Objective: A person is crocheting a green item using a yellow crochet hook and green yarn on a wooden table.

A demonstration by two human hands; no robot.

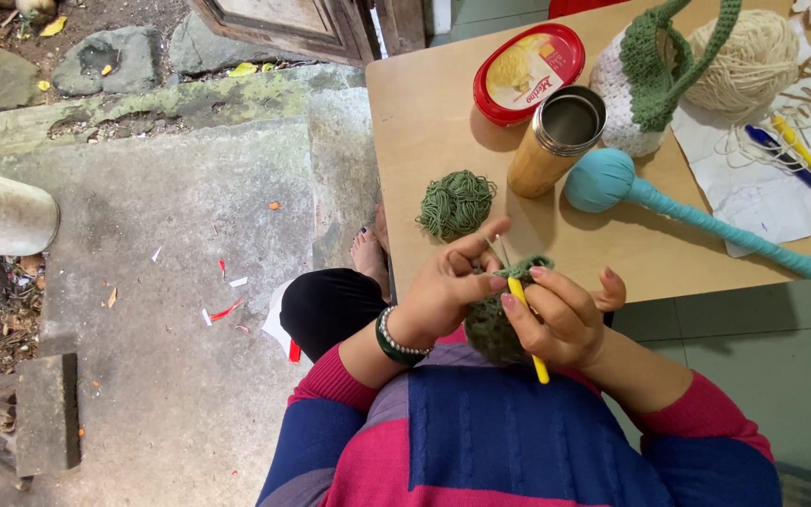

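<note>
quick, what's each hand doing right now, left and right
Left hand: closed, pinching the green crochet piece and its green yarn strand.
Right hand: closed around the yellow crochet hook.

Daylight is falling on a grey concrete floor [171, 310]; mossy stone paving [133, 56] is lying at eleven o'clock, a wooden table [424, 103] standing at one o'clock.
</note>
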